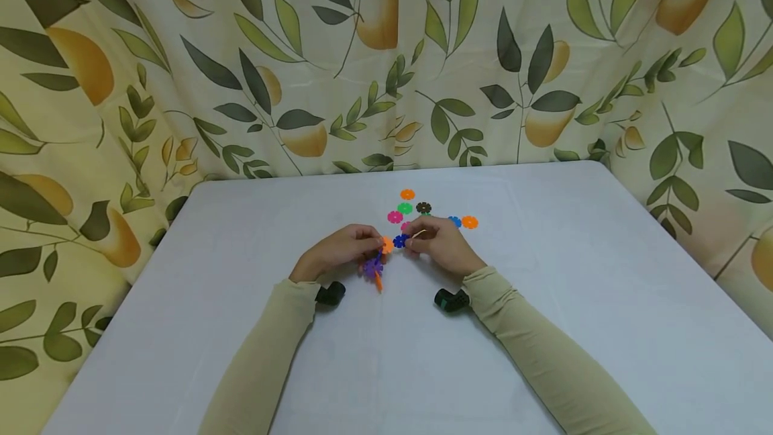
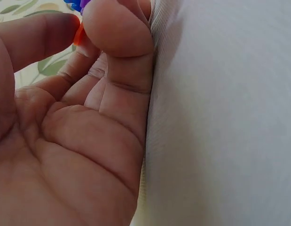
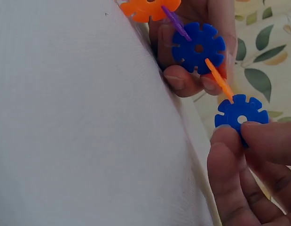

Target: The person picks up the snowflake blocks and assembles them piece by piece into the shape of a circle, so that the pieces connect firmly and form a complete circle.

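Note:
My left hand (image 1: 341,250) pinches the orange notched disc (image 1: 387,245) of a short chain of interlocked plastic flower discs. Along that chain, the right wrist view shows a blue disc (image 3: 199,48), a purple disc (image 3: 176,22) seen edge-on and another orange disc (image 3: 150,7). Between thumb and fingertips, my right hand (image 1: 447,247) holds a second blue disc (image 3: 241,115). Its notched rim meets the edge of the pinched orange disc; whether they are locked together I cannot tell. The left wrist view shows mostly palm, with a sliver of orange at the fingertips.
Beyond the hands, several loose discs lie on the white table (image 1: 543,287): orange (image 1: 407,194), green (image 1: 404,208), pink (image 1: 395,217) and black (image 1: 424,207). To the right are a blue disc (image 1: 454,221) and an orange one (image 1: 470,222). A leaf-patterned curtain (image 1: 386,86) hangs behind.

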